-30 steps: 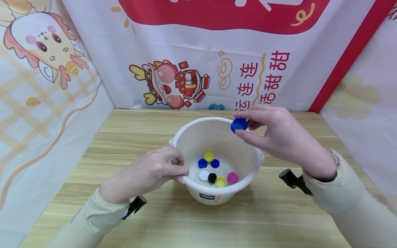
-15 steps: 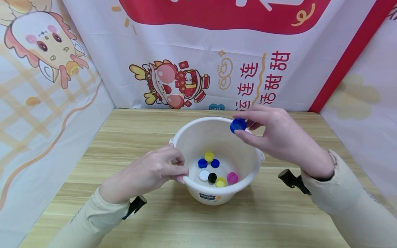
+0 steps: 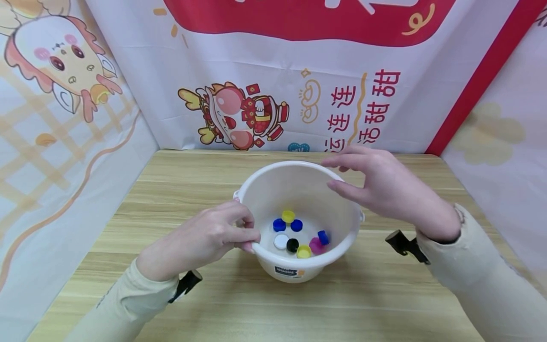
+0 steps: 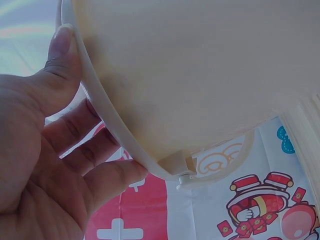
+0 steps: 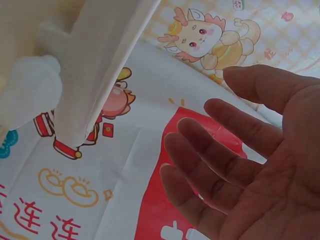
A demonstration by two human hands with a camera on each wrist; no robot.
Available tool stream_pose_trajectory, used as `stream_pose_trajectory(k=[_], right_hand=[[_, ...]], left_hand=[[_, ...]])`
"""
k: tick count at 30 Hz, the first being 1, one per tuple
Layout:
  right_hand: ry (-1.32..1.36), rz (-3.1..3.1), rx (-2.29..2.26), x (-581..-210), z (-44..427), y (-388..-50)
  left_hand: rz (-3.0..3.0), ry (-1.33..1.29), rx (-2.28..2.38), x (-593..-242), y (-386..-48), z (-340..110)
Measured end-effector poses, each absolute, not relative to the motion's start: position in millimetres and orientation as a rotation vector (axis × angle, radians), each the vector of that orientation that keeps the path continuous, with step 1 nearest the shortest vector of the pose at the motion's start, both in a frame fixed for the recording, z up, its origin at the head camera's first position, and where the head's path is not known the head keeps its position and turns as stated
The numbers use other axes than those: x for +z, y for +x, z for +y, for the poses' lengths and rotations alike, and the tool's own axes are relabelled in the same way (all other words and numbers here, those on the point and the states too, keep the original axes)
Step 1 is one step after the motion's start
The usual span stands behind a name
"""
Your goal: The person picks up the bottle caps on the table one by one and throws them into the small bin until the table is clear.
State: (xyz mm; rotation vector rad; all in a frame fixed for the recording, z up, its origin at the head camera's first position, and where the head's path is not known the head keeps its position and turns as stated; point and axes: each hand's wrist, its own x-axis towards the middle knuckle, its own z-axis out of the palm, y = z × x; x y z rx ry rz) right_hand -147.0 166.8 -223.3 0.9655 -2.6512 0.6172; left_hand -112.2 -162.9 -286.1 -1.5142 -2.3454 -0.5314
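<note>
A white plastic bucket (image 3: 273,187) stands upright on the table, with several bottle caps on its floor. My left hand (image 3: 213,232) grips its left rim between thumb and fingers; in the left wrist view the thumb (image 4: 62,47) presses on the rim. Over the bucket's far right rim hangs my right hand (image 3: 367,178), fingers loosely bent and holding nothing. Below it, a blue cap (image 3: 323,237) leans on edge against a pink cap (image 3: 316,246). Nearby lie a black cap (image 3: 292,245), a white cap (image 3: 280,241) and a yellow cap (image 3: 304,251).
A second yellow cap (image 3: 288,216) sits by two more blue caps (image 3: 279,225) deeper in the bucket. The wooden table (image 3: 179,185) meets a printed cloth backdrop (image 3: 162,95) at the back and cloth at both sides.
My right hand has let go of the blue cap, which has dropped into the bucket beside the pink cap. The right fingers have spread apart; the left hand stays on the rim.
</note>
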Motion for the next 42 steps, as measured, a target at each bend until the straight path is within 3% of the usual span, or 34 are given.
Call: stream_pose_trajectory(k=[9, 19, 32, 42], right_hand=[[0.862, -2.661, 0.589, -223, 184, -155], [0.545, -2.786, 0.685, -246, 250, -190], [0.153, -3.129, 0.755, -339, 366, -250], [0.074, -3.242, 0.68, -394, 418, -260]], left_hand=[[-2.369, -1.501, -0.532, -285, -113, -162], [-2.36, -1.511, -0.528, -285, -114, -162], [-2.377, -1.506, -0.526, -285, -111, -165], [-2.349, -1.526, -0.53, -284, -113, -163]])
